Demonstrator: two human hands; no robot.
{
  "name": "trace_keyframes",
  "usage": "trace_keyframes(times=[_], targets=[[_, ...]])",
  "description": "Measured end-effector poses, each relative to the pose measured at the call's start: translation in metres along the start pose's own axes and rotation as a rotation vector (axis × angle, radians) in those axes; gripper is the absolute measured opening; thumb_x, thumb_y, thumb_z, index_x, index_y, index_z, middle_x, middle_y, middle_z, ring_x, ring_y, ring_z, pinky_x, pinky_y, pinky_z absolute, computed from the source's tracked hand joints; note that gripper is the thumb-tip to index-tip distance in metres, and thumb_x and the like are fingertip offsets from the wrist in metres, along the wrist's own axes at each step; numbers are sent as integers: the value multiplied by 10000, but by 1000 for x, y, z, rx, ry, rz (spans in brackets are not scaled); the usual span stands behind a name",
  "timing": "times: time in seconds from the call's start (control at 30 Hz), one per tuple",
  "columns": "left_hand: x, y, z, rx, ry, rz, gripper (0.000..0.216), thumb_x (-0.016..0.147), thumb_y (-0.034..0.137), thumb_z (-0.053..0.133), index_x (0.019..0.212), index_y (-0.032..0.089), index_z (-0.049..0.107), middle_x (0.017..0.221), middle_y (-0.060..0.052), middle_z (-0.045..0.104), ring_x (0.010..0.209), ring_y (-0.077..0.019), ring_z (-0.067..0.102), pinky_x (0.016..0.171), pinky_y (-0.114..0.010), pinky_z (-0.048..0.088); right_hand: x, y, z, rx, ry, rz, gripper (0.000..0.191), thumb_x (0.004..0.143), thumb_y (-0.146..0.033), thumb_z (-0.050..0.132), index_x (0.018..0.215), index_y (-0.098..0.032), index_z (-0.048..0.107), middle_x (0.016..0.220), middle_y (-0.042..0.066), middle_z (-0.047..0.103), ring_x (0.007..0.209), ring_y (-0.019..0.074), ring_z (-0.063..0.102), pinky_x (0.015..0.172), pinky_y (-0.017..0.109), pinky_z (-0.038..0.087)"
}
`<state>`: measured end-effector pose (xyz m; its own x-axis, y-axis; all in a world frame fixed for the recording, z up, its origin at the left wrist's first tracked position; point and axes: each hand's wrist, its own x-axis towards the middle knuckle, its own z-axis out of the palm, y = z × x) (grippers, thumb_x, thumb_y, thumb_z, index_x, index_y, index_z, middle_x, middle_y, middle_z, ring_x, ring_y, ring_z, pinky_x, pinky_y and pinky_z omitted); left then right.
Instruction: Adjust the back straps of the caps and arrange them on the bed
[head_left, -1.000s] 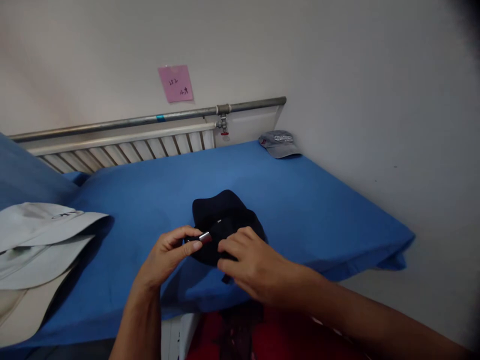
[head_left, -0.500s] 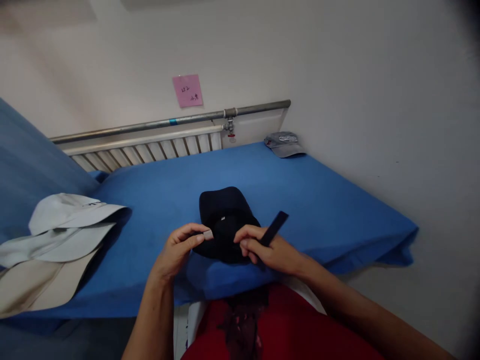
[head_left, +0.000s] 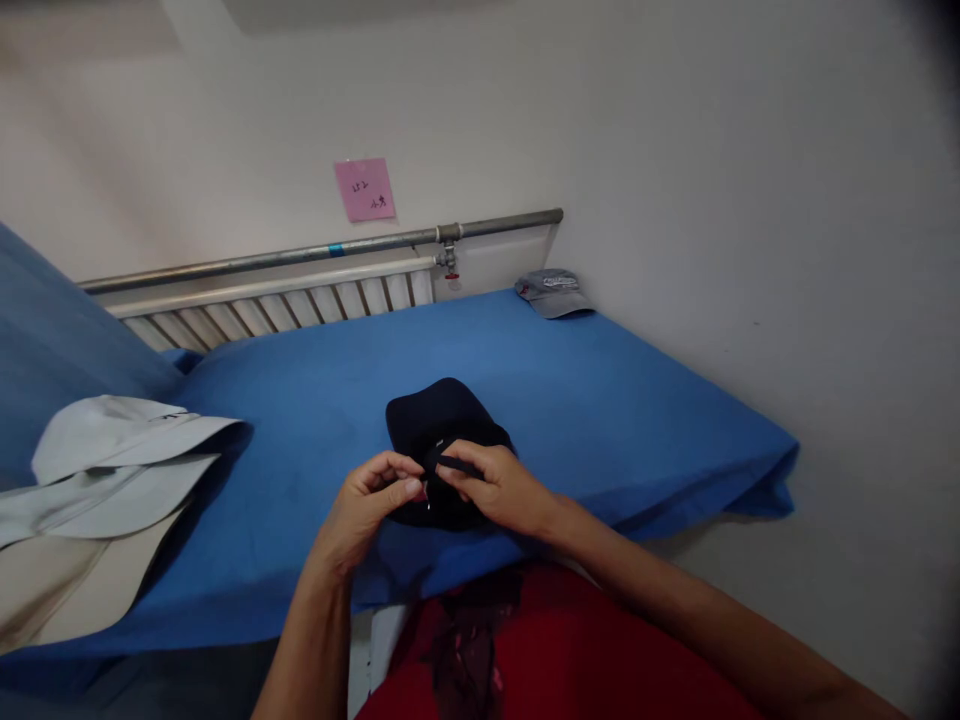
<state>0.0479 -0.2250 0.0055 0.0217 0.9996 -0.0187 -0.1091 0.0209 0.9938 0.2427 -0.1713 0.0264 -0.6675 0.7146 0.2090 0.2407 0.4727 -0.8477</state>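
Note:
A dark navy cap (head_left: pixel 435 420) lies on the blue sheet (head_left: pixel 600 400) near its front edge. My left hand (head_left: pixel 375 505) pinches a small metal buckle at the cap's back, fingers closed. My right hand (head_left: pixel 495 485) is closed on the cap's thin dark strap, its tip held against the buckle. The two hands meet just in front of the cap.
Pale caps (head_left: pixel 112 470) are stacked at the left on the sheet. A grey cap (head_left: pixel 555 290) sits in the far corner by the white wall. A radiator (head_left: pixel 285 305) and a pipe (head_left: pixel 322 250) run along the back, under a pink note (head_left: pixel 365 189). Red cloth (head_left: pixel 570 660) shows below.
My right hand pulled the strap out to the right, then brought its end back to the buckle held in my left hand. The view shifted slightly.

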Motion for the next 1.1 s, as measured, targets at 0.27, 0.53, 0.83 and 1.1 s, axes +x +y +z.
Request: trace_keyframes(times=[0.27, 0.53, 0.83, 1.1], targets=[[-4, 14, 11, 301, -101, 9, 343, 854, 477, 554, 712, 171, 613, 644, 18, 553, 611, -112, 469, 588, -229, 348, -2, 8, 5, -402, 5, -44, 236, 801, -86, 472, 994, -157, 588, 923, 80, 672, 795, 177, 611, 719, 294, 429], [-3, 17, 17, 307, -72, -28, 321, 812, 448, 627, 670, 169, 558, 606, 39, 524, 569, -91, 434, 559, -218, 330, -11, -21, -14, 75, -25, 38, 224, 806, -192, 567, 1022, -180, 625, 852, 24, 649, 757, 128, 585, 670, 249, 456], [-4, 14, 5, 187, -201, -13, 166, 753, 295, 694, 877, 194, 646, 802, -5, 643, 759, -134, 553, 685, -240, 416, -13, 0, -10, 401, 86, 286, 104, 805, -250, 557, 733, -176, 573, 573, -47, 495, 483, 61, 406, 447, 190, 306], [-6, 11, 7, 233, -136, -19, 163, 681, 267, 762, 769, 192, 648, 754, 3, 650, 720, -132, 560, 666, -246, 435, -16, 3, -3, 532, 76, 298, 76, 770, -257, 578, 790, -185, 588, 542, -61, 460, 451, 56, 382, 411, 182, 271]])
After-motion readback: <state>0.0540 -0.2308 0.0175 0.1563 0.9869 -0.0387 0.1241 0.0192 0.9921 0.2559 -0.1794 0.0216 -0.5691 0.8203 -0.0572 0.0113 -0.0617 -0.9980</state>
